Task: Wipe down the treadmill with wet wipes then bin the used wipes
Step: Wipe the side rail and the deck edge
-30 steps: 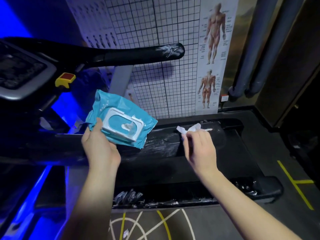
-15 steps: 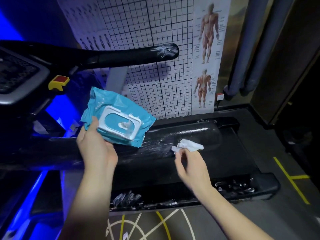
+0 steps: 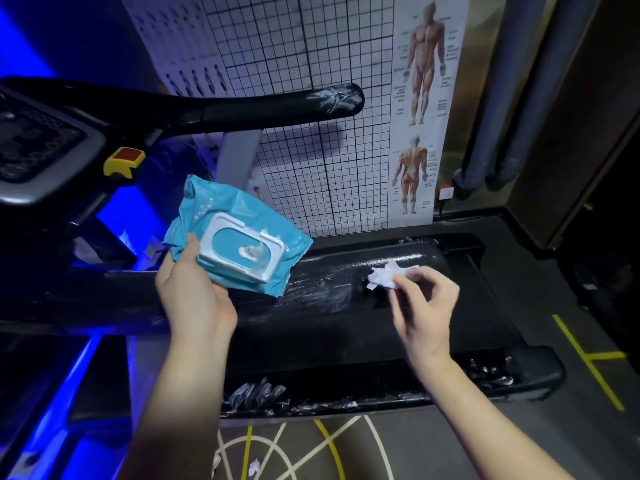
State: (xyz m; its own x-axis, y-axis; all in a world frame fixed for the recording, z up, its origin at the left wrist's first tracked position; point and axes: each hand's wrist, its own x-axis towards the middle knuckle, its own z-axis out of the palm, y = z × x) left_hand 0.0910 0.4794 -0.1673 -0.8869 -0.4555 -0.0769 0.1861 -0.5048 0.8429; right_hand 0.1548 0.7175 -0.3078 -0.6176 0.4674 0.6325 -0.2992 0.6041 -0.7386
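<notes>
While the left hand (image 3: 194,299) grips the wipe pack (image 3: 239,216) above the treadmill (image 3: 346,334), the right hand (image 3: 426,306) pinches a crumpled wipe (image 3: 389,275) lightly; it may drop.

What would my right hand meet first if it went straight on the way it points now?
The right hand, pinching a crumpled wipe, points forward at the treadmill's glossy black motor cover. The wipe would likely touch that cover first, though the gap above it is hard to judge.
</notes>
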